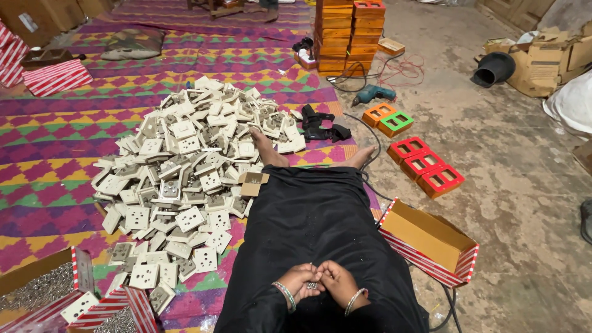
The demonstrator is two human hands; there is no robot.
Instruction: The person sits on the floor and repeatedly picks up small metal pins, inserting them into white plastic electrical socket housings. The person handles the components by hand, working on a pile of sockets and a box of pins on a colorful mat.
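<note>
Hundreds of off-white plastic socket plates (191, 166) lie heaped across the left and centre of the frame on a woven mat of purple, yellow and green zigzags (49, 160). At the lower left corner sits an open red-and-white striped cardboard box of small silvery metal parts (37, 290). Bottom centre, over a black-clothed lap (314, 216), the left hand (297, 282) and right hand (338, 282) meet, fingers pinched narrowly around a small metal piece (312, 285); what kind of piece is too small to tell. Working it well seems to call for a firm fingertip pinch kept low over the lap, so a slip lands on cloth. To the right stands an empty striped cardboard box (428, 243) on the bare concrete floor (524, 185).
</note>
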